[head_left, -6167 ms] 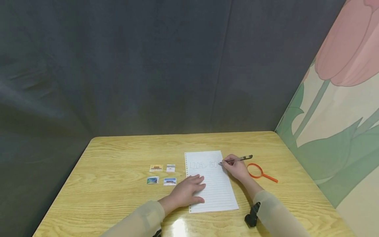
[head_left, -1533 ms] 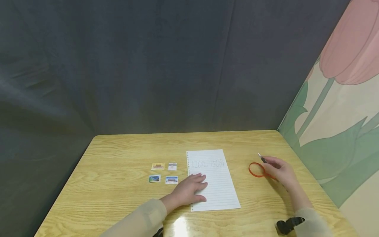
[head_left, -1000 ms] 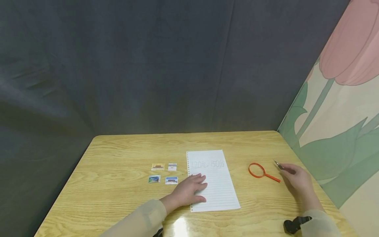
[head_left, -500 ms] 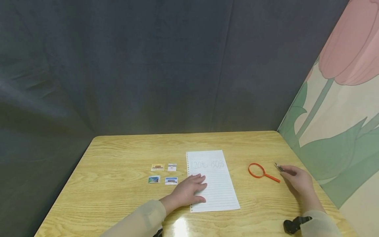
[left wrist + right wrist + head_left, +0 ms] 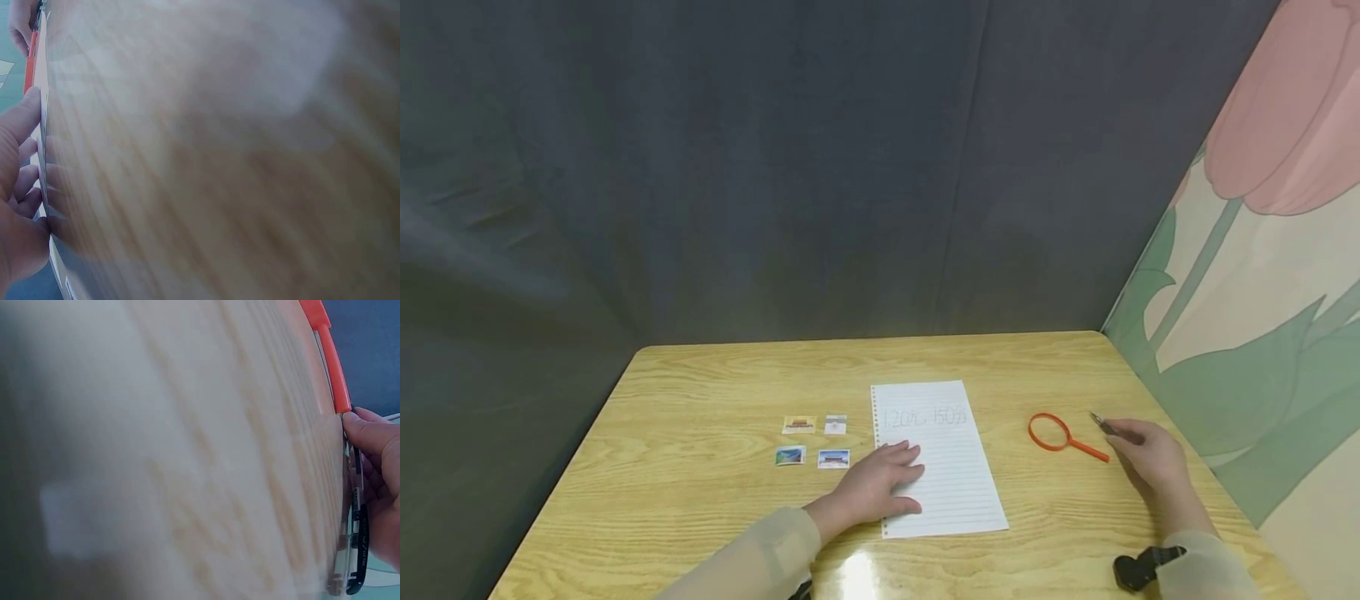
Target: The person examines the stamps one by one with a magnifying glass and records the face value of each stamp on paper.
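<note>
My left hand [image 5: 880,483] rests with fingers spread on a sheet of lined paper [image 5: 958,483], which bears handwriting, "1.20元 150分", near its top. At the right side of the table, my right hand [image 5: 1153,457] pinches a black pen [image 5: 1102,423], its tip pointing away to the upper left. In the right wrist view the pen [image 5: 361,544] lies along the tabletop under the thumb and fingers. Between the paper and that hand lies an orange magnifying glass [image 5: 1088,451], its handle toward the right hand.
Several stamps lie left of the paper: a yellow one [image 5: 799,425], a pale one [image 5: 836,425], a green-blue one [image 5: 790,456] and a blue one with a building [image 5: 833,459]. A dark curtain [image 5: 820,208] hangs behind the wooden table [image 5: 662,483]; a tulip-patterned wall [image 5: 1262,350] borders the right.
My right hand has stopped writing and moved right past the magnifying glass, carrying the pen down to the tabletop. One more character now follows "150". The left hand has stayed on the paper.
</note>
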Available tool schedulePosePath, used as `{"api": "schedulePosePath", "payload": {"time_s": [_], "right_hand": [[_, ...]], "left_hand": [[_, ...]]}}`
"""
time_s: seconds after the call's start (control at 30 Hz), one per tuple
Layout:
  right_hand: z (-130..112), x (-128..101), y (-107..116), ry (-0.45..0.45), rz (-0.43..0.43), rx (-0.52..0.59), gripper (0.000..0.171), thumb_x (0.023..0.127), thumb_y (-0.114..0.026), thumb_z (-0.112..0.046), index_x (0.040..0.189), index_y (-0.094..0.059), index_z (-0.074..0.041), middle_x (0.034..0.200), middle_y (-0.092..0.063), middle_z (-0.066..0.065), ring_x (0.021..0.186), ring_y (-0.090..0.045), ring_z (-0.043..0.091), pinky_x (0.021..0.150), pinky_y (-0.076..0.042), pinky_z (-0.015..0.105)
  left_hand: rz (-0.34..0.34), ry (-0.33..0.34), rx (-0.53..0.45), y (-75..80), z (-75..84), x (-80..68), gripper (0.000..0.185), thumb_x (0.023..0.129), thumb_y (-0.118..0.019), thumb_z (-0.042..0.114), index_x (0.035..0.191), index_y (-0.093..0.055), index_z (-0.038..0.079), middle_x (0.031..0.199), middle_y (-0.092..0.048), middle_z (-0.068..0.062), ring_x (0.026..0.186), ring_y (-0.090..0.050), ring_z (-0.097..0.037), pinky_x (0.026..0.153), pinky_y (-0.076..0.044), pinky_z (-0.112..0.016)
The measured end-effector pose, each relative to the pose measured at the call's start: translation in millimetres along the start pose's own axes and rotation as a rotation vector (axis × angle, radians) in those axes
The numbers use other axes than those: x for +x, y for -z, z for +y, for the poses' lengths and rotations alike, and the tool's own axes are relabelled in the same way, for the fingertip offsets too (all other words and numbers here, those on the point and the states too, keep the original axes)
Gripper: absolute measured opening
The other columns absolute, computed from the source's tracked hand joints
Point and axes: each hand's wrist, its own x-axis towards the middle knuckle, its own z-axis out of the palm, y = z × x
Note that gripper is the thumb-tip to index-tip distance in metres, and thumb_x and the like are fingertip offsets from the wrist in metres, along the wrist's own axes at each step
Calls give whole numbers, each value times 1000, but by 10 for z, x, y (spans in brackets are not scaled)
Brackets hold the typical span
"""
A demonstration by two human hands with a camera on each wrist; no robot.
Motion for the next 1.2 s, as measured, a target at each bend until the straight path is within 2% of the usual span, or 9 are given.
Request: {"api": "schedulePosePath", "payload": {"time_s": [0.1, 0.17, 0.23, 0.33, 0.4, 0.57, 0.77, 1.0, 1.2], "right_hand": [[-42, -2, 13, 24, 1, -5, 41, 94, -70, -22, 124, -64, 6, 108, -67, 27, 92, -64, 40, 78, -50, 54], [-91, -14, 22, 34, 12, 3, 43, 94, -70, -23, 126, -63, 5, 104, -69, 24, 85, -65, 24, 74, -53, 42], [-161, -31, 23, 41, 27, 38, 44, 93, -71, -24, 126, -63, 4, 105, -69, 22, 82, -60, 6, 69, -53, 29], [-283, -62, -2, 50, 16, 118, 43, 94, -71, -25, 126, -64, 3, 109, -67, 23, 80, -53, -9, 59, -52, 21], [-355, -76, -41, 82, 0, 149, 42, 93, -72, -22, 125, -65, 3, 109, -67, 23, 81, -53, -11, 59, -53, 20], [-437, -98, -141, 179, -5, 109, 39, 87, -78, -15, 120, -68, 2, 104, -71, 18, 85, -59, -5, 69, -51, 13], [-413, -127, -186, 163, -33, 91, 45, 87, -79, -21, 123, -67, 1, 114, -69, 21, 93, -64, 5, 75, -47, 9], [-397, -161, -224, 150, -24, 118, 43, 87, -78, -19, 123, -67, 2, 119, -65, 23, 94, -49, -15, 76, -43, 5], [-377, -178, -271, 159, 22, 121, 40, 85, -79, -15, 120, -69, 2, 115, -66, 22, 95, -46, -14, 76, -40, 4]], "left_hand": [[0, 7, 0, -4, -5, -10, 61, 88, -71, 45, 138, -60, 13, 153, -42, -6, 144, -33, -22, 119, -23, -37], [-1, 9, -2, -5, -9, -13, 60, 88, -71, 45, 138, -60, 13, 153, -42, -6, 144, -33, -22, 119, -23, -37], [1, 6, -3, -5, -10, -16, 60, 88, -71, 45, 138, -60, 13, 153, -42, -6, 144, -33, -23, 119, -23, -37], [6, 1, -9, -1, -8, -16, 60, 88, -71, 45, 138, -60, 12, 153, -42, -6, 144, -33, -23, 119, -23, -37], [6, 1, -15, -1, -5, -16, 61, 88, -71, 45, 138, -60, 12, 153, -43, -6, 144, -33, -23, 119, -23, -37], [-1, 5, -23, -8, -2, -13, 61, 88, -70, 46, 139, -59, 13, 153, -41, -5, 144, -32, -22, 120, -22, -36], [-2, 0, -20, -10, -6, -10, 62, 89, -70, 46, 139, -59, 12, 153, -41, -6, 144, -32, -22, 120, -23, -37], [3, -4, -5, -25, -22, 9, 61, 89, -69, 46, 139, -58, 12, 153, -41, -6, 144, -32, -23, 120, -22, -37], [5, -2, 7, -24, -15, 11, 61, 88, -70, 46, 139, -59, 13, 153, -41, -6, 144, -32, -22, 120, -22, -36]]}}
